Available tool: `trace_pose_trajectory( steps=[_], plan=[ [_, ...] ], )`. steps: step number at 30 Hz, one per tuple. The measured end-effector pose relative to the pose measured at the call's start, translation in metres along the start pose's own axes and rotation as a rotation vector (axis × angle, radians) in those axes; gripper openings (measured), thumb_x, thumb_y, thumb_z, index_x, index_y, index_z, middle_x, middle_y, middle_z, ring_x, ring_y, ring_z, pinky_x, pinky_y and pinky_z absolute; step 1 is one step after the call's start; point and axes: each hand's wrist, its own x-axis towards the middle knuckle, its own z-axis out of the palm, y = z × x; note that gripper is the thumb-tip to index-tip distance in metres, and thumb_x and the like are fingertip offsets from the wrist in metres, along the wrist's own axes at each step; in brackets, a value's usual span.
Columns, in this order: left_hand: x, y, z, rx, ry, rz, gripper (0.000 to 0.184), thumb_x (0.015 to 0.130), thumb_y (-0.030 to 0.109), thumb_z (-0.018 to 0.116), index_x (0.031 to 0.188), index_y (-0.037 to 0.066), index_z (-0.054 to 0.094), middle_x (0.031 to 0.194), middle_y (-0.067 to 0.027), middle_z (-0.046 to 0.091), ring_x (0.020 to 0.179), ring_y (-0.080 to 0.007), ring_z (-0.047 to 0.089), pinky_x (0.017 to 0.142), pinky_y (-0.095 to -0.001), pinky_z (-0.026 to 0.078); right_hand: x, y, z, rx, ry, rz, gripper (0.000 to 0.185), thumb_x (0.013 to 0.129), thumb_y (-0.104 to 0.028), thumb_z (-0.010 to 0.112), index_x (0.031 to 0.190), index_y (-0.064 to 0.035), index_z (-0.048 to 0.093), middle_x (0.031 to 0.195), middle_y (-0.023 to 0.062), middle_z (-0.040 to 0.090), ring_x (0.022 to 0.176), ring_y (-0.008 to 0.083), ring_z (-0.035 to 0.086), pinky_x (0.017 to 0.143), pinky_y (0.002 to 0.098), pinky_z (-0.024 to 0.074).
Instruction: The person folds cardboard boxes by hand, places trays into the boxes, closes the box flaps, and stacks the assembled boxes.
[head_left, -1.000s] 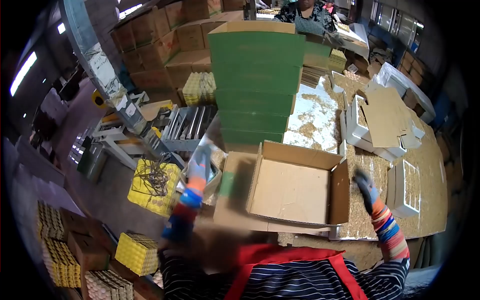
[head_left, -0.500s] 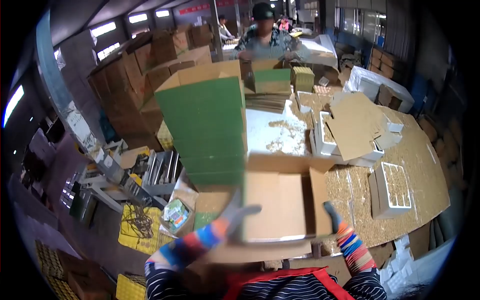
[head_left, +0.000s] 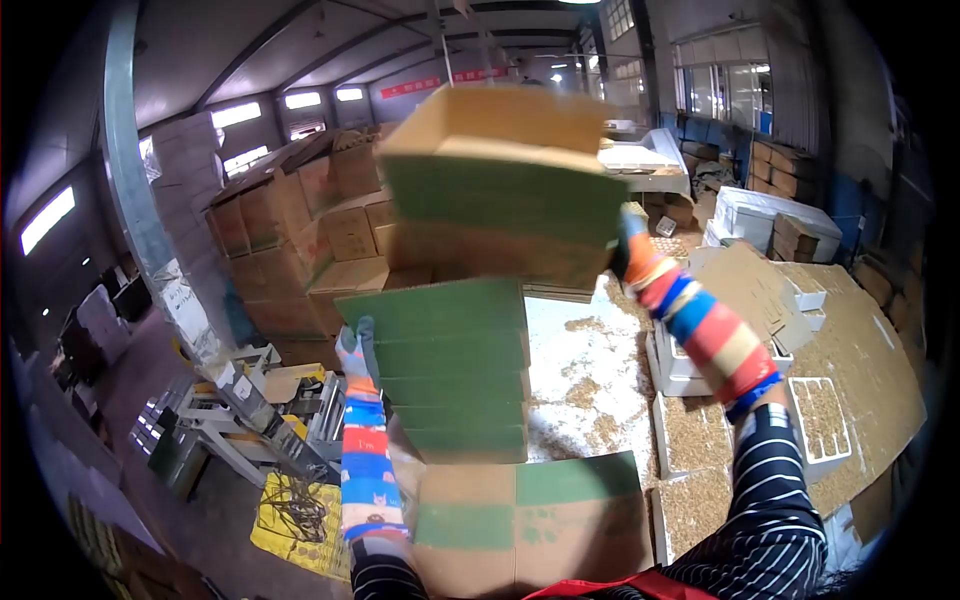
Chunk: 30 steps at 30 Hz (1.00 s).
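A cardboard box [head_left: 500, 200], open at the top with a green band, is at the upper end of a stack of nested green-banded boxes [head_left: 450, 370]. It is blurred by motion. My right hand [head_left: 630, 248], in a dark glove, grips the box's right side, its fingers partly hidden. Lower down, my gloved left hand [head_left: 360, 345] lies against the left edge of the stack with its fingers stretched upward. Striped sleeves cover both forearms. Close to my body, a cardboard piece with green patches [head_left: 580, 530] lies below the stack.
White foam trays [head_left: 692, 435] filled with brownish grains stand at right, near loose cardboard sheets [head_left: 735, 290]. Husk-like bits lie scattered on the white tabletop [head_left: 560, 350]. At left are a metal post [head_left: 165, 250], a metal frame [head_left: 230, 420] and a yellow crate [head_left: 290, 545].
The open box has gone from in front of me up and forward onto the stack's top end. My right hand rose with it; my left hand moved up to the stack's left edge. The view tilted upward.
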Motion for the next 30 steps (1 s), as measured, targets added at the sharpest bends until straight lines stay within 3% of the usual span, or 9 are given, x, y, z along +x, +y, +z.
trace_pose_trajectory(
  steps=[5,8,11,14,15,17,23,29,30],
  plan=[
    [-0.014,-0.001,-0.037,0.202,-0.021,0.056,0.035,0.090,0.024,0.052,0.116,0.001,0.050,0.108,-0.0051,0.056,0.094,-0.0134,0.050,0.082,-0.0276,0.043,0.054,0.088,0.045,-1.178,-0.425,-0.780,0.066,0.061,-0.023,0.071,0.120,-0.0050,0.047,0.118,0.0172,0.051,0.108,0.0338,0.049,0.089,0.0362,0.0408],
    [0.003,-0.021,-0.039,-0.271,0.069,-0.258,0.030,0.086,0.017,0.058,0.113,0.004,0.052,0.102,-0.0059,0.057,0.090,-0.0136,0.051,0.080,-0.0262,0.042,0.098,0.078,0.018,-1.714,-0.221,-0.329,0.033,0.084,-0.030,0.046,0.107,-0.0078,0.051,0.099,0.0178,0.057,0.087,0.0328,0.056,0.074,0.0378,0.0460],
    [-0.046,0.083,0.011,0.802,-0.004,0.342,0.052,0.079,0.017,0.064,0.123,-0.001,0.043,0.118,-0.0147,0.052,0.109,-0.0231,0.048,0.093,-0.0324,0.036,0.022,0.046,0.042,-2.073,0.191,-0.338,0.030,0.084,-0.013,0.041,0.112,-0.0075,0.050,0.110,0.0213,0.054,0.096,0.0321,0.056,0.074,0.0437,0.0469],
    [-0.163,0.099,0.002,1.016,-0.825,0.313,0.083,0.066,0.047,0.068,0.125,-0.002,0.038,0.124,-0.0219,0.042,0.112,-0.0351,0.043,0.097,-0.0432,0.032,-0.068,0.116,-0.029,-1.798,-0.009,-0.972,0.035,0.090,-0.010,0.034,0.120,0.0050,0.044,0.122,0.0214,0.048,0.116,0.0341,0.043,0.100,0.0390,0.0320],
    [-0.213,0.096,0.005,1.192,-1.151,0.378,0.096,0.060,0.061,0.064,0.128,-0.001,0.035,0.124,-0.0244,0.041,0.113,-0.0353,0.043,0.098,-0.0443,0.031,-0.128,0.149,-0.017,-1.141,0.123,-0.273,0.041,0.078,-0.015,0.058,0.112,0.0047,0.048,0.111,0.0276,0.050,0.103,0.0406,0.049,0.086,0.0414,0.0430],
    [-0.308,0.109,-0.024,1.121,-1.455,0.240,0.087,0.064,0.053,0.063,0.129,0.001,0.037,0.124,-0.0235,0.043,0.113,-0.0348,0.043,0.096,-0.0459,0.032,-0.245,0.182,0.004,-1.353,-0.194,0.007,0.062,0.072,-0.035,0.060,0.121,-0.0014,0.043,0.120,0.0265,0.042,0.113,0.0430,0.039,0.094,0.0475,0.0321],
    [-0.316,0.150,-0.021,0.911,-1.663,0.166,0.068,0.070,0.021,0.056,0.133,0.009,0.034,0.126,-0.0196,0.043,0.111,-0.0362,0.044,0.096,-0.0420,0.035,-0.350,0.157,0.050,-1.835,-0.979,-0.032,0.078,0.069,-0.040,0.062,0.132,-0.0030,0.034,0.124,0.0241,0.041,0.114,0.0398,0.040,0.096,0.0465,0.0312],
    [-0.174,0.190,-0.002,0.442,-1.782,-0.484,0.048,0.089,0.019,0.040,0.134,0.005,0.031,0.133,-0.0187,0.038,0.120,-0.0311,0.041,0.101,-0.0353,0.032,-0.294,0.057,0.076,-1.873,-0.625,-0.459,0.027,0.073,-0.023,0.059,0.095,-0.0078,0.056,0.076,0.0054,0.057,0.068,0.0223,0.057,0.061,0.0321,0.0442],
    [-0.164,0.163,-0.015,0.368,-1.878,-0.043,0.045,0.091,0.016,0.036,0.134,0.001,0.031,0.135,-0.0165,0.037,0.121,-0.0272,0.040,0.103,-0.0330,0.030,-0.281,0.069,0.068,-1.890,-0.582,-0.508,0.029,0.074,-0.022,0.058,0.099,-0.0073,0.055,0.075,0.0053,0.057,0.068,0.0219,0.056,0.059,0.0323,0.0433]
  ],
)
